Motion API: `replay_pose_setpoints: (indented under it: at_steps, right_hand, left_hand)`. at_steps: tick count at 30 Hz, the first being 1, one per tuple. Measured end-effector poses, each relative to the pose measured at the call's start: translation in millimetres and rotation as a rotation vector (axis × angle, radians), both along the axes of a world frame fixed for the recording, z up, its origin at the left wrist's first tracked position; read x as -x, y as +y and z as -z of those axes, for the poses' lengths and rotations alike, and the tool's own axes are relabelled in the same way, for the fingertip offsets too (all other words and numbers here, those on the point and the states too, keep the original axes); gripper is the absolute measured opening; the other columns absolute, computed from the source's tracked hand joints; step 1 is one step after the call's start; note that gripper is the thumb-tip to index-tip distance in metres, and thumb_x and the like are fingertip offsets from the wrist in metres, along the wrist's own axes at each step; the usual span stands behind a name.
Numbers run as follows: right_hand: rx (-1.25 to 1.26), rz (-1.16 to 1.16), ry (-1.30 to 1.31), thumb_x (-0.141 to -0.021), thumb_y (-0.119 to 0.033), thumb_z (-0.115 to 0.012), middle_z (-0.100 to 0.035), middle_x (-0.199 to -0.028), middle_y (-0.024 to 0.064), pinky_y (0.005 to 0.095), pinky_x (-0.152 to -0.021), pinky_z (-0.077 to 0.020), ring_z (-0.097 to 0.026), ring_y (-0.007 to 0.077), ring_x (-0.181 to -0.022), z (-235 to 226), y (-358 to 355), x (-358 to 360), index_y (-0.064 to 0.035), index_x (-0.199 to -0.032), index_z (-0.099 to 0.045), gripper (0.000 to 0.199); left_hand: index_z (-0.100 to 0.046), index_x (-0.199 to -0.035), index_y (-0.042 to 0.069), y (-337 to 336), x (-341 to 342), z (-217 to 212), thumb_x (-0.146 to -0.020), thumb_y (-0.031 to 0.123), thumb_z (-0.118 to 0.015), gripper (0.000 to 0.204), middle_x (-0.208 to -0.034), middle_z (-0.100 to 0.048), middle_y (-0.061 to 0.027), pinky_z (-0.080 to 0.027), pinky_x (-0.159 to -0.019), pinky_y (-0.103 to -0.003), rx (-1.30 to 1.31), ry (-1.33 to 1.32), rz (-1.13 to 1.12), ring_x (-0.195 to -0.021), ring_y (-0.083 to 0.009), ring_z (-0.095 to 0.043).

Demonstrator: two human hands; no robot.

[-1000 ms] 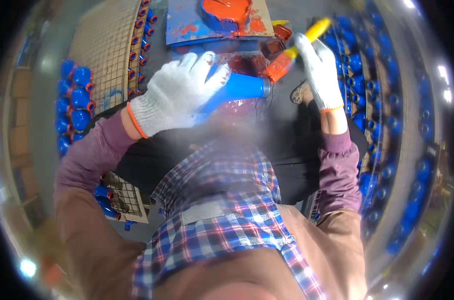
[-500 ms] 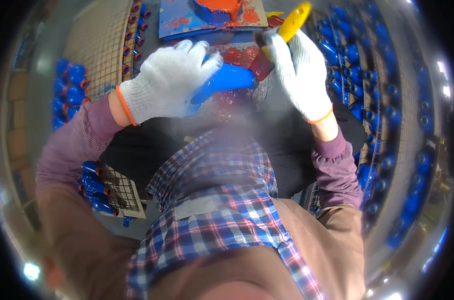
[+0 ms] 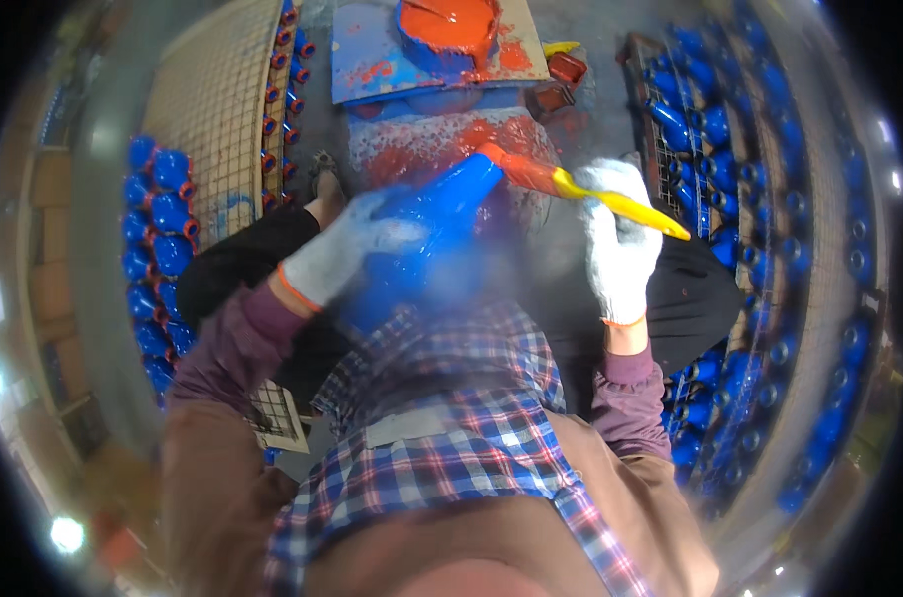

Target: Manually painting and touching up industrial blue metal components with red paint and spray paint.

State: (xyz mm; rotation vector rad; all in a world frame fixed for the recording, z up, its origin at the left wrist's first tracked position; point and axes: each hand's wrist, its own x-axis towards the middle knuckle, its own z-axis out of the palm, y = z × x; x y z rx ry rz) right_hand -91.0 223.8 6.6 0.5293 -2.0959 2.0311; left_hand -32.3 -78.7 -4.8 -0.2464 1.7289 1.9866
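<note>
My left hand (image 3: 344, 251), in a white knitted glove, grips the body of a glossy blue bottle (image 3: 439, 217). The bottle tilts with its neck up and to the right, and its rim is orange-red. In my gloved right hand (image 3: 616, 249) is a paintbrush (image 3: 536, 175) with a yellow handle, the fingers closed round the handle. Its red, paint-covered end touches the bottle's mouth. A haze blurs the bottle's lower part and some left-hand fingers. Ahead stands a tub of orange-red paint (image 3: 451, 28) on a paint-smeared board (image 3: 362, 62).
Several blue bottles with red rims (image 3: 173, 214) stand at the left beside a wire-mesh rack (image 3: 207, 109). Many more blue bottles (image 3: 710, 124) fill racks on the right. Dark red blocks (image 3: 567, 68) lie right of the board. A red-spattered sheet (image 3: 382, 149) lies below it.
The bottle has swung from nearly level to neck-up, and its dark rim now shows orange-red. My right hand has turned the brush from steep to nearly level. The whole view has shifted.
</note>
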Motion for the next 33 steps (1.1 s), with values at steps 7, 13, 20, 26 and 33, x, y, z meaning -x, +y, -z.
replay_pose_setpoints:
  at_steps: [7,13,20,26,33]
  right_hand:
    - [0.141,0.007,-0.157,-0.089,0.002,-0.064,-0.064,-0.106,0.0102,0.0298,-0.086,-0.0525,-0.066,0.0187,-0.094,21.8,1.3,17.2,0.0015,-0.108,-0.067,0.019]
    - [0.469,0.004,-0.294,-0.094,-0.003,-0.064,-0.065,-0.112,0.0098,0.0268,-0.081,-0.0535,-0.065,0.0168,-0.092,49.7,-26.0,29.7,0.0003,-0.12,-0.063,0.026]
    - [0.29,0.076,-0.231,-0.093,0.0,-0.067,-0.067,-0.112,0.0088,0.028,-0.084,-0.0548,-0.067,0.0169,-0.096,50.1,-11.7,33.7,0.0028,-0.12,-0.063,0.028]
    - [0.216,0.171,-0.158,-0.092,0.0,-0.064,-0.064,-0.106,0.0109,0.0314,-0.078,-0.056,-0.067,0.0217,-0.085,-7.7,20.5,15.1,0.0037,-0.113,-0.063,0.021]
    - [0.084,0.111,0.078,-0.089,-0.005,-0.064,-0.064,-0.093,0.0098,0.028,-0.067,-0.0491,-0.063,0.0149,-0.075,-57.2,22.7,4.1,0.0007,-0.102,-0.065,0.014]
  left_hand:
    - [-0.054,-0.139,0.005,41.1,-20.2,27.9,-0.098,0.064,-0.046,0.072,-0.129,-0.064,-0.0181,-0.055,-0.098,-0.05,-0.372,0.009,-0.3,-0.113,-0.031,-0.065]
    - [-0.048,-0.135,0.005,90.7,-8.9,4.2,-0.098,0.04,-0.062,0.052,-0.098,-0.052,-0.0119,-0.04,-0.039,-0.031,-1.52,-0.386,-0.298,-0.061,-0.0213,-0.048]
    - [-0.046,-0.138,0.005,78.4,15.7,15.3,-0.094,0.052,-0.062,0.066,-0.111,-0.055,-0.0151,-0.048,-0.046,-0.037,-1.55,-0.189,0.036,-0.064,-0.0267,-0.055]
    - [-0.036,-0.151,0.001,7.6,27.3,-0.6,-0.056,0.059,-0.092,0.124,-0.142,-0.053,-0.017,-0.043,-0.111,-0.049,-0.268,0.373,0.131,-0.128,-0.0345,-0.055]
    - [-0.046,-0.141,0.0,-1.0,34.3,-40.5,-0.044,0.04,-0.098,0.117,-0.133,-0.058,-0.0106,-0.044,-0.106,-0.038,0.377,0.714,0.252,-0.122,-0.0191,-0.056]
